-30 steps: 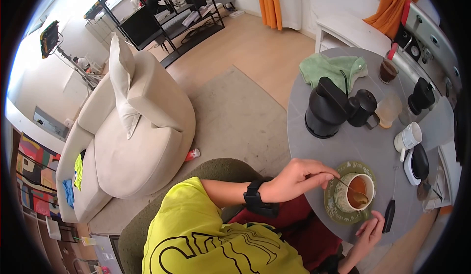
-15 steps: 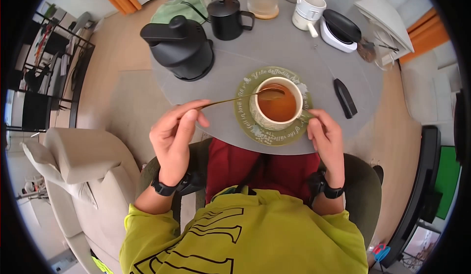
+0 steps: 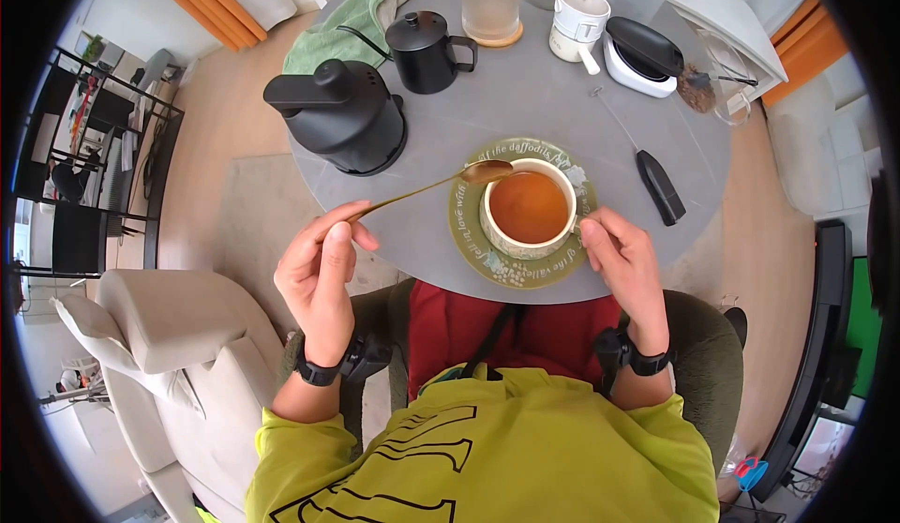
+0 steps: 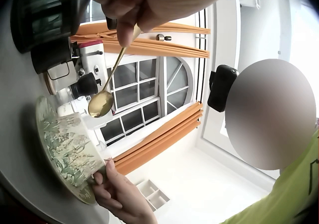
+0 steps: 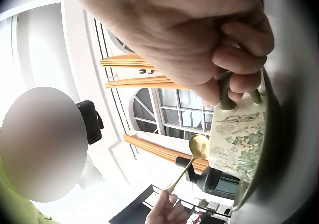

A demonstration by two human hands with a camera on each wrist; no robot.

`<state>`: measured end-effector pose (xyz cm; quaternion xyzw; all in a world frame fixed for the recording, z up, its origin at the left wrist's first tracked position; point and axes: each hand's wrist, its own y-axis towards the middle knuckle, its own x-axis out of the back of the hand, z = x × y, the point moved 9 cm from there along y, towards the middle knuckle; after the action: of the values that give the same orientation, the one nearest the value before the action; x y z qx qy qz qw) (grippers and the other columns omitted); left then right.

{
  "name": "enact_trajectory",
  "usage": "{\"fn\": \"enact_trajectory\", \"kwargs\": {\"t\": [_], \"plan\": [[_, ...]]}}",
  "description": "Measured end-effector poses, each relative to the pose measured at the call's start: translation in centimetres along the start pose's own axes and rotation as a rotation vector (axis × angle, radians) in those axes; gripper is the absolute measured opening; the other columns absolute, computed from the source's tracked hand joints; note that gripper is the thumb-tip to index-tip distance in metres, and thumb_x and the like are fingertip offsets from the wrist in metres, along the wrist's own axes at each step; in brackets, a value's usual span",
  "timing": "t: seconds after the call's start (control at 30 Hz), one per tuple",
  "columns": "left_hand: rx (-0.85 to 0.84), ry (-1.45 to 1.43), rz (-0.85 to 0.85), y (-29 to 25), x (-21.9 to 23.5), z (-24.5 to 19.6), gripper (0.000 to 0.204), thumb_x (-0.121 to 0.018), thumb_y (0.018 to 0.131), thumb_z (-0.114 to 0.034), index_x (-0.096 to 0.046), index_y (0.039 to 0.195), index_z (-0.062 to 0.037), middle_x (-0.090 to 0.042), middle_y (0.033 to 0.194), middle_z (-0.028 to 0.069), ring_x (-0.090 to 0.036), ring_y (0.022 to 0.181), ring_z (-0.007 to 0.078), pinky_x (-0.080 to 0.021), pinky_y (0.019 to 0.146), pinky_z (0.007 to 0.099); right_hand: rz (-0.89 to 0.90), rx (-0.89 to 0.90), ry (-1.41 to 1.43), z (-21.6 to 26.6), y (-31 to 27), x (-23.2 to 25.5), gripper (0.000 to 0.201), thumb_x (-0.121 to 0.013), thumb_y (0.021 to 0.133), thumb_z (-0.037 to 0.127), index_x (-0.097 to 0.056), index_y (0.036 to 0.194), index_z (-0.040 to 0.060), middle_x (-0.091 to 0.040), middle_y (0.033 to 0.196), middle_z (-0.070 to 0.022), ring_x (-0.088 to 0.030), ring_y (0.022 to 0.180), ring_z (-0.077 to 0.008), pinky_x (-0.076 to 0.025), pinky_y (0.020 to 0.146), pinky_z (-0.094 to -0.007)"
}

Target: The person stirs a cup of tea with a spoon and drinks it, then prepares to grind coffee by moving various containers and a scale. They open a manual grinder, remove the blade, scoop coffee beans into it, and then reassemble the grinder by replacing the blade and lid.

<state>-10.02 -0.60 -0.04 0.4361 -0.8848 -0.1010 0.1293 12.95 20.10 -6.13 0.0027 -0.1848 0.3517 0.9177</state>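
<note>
Pinching a golden spoon [image 3: 487,171] beside a floral teacup [image 3: 500,239], the left hand [image 3: 319,284] should avoid drips; the right hand [image 3: 623,261], pinching the cup's handle [image 5: 228,100], should steady it on its saucer [image 3: 467,218].

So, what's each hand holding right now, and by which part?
The left hand pinches the golden spoon near its handle's end; the right hand grips the floral teacup by its handle.
</note>
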Motion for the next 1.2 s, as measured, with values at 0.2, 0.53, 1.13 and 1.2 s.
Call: {"fn": "enact_trajectory", "kwargs": {"t": [0.2, 0.53, 1.13, 1.2], "plan": [[-0.027, -0.006, -0.051, 0.5, 0.8, -0.1, 0.022, -0.053, 0.097, -0.009, -0.068, 0.108, 0.0026, -0.063, 0.073, 0.0046, -0.034, 0.053, 0.0011, -0.026, 0.049, 0.0181, -0.002, -0.081, 0.137, -0.6, -0.2, -0.2, 0.035, -0.056, 0.098, 0.03, -0.054, 0.073, 0.0056, -0.044, 0.055, 0.004, -0.036, 0.048, -0.0021, -0.027, 0.044, -0.0222], [-0.01, 0.001, -0.079, 0.8, 1.1, 0.9, 0.022, -0.053, 0.098, -0.01, -0.068, 0.108, 0.0018, -0.063, 0.073, 0.0045, -0.033, 0.052, 0.001, -0.026, 0.048, 0.018, 0.019, -0.073, 0.393, -0.2, -1.2, 0.4, 0.038, -0.05, 0.101, 0.034, -0.049, 0.074, 0.0085, -0.039, 0.057, 0.0056, -0.031, 0.05, -0.0013, -0.023, 0.043, -0.0199], [-0.009, 0.0, -0.085, 1.0, 1.1, 1.3, 0.022, -0.053, 0.098, -0.011, -0.067, 0.107, 0.0028, -0.064, 0.073, 0.0053, -0.035, 0.052, 0.0013, -0.027, 0.049, 0.0176, -0.009, 0.043, 0.469, 1.3, -1.8, 1.2, 0.038, -0.05, 0.1, 0.037, -0.051, 0.077, 0.0066, -0.04, 0.058, 0.005, -0.032, 0.05, -0.0018, -0.023, 0.044, -0.0199], [-0.013, 0.0, -0.088, 1.0, 1.2, 1.2, 0.022, -0.053, 0.098, -0.011, -0.067, 0.106, 0.0028, -0.064, 0.073, 0.0052, -0.035, 0.052, 0.0012, -0.027, 0.049, 0.0175, -0.008, 0.057, 0.488, 1.4, -1.9, 1.3, 0.037, -0.051, 0.1, 0.036, -0.052, 0.079, 0.0055, -0.04, 0.06, 0.0051, -0.032, 0.05, -0.0015, -0.023, 0.044, -0.0196]]}}
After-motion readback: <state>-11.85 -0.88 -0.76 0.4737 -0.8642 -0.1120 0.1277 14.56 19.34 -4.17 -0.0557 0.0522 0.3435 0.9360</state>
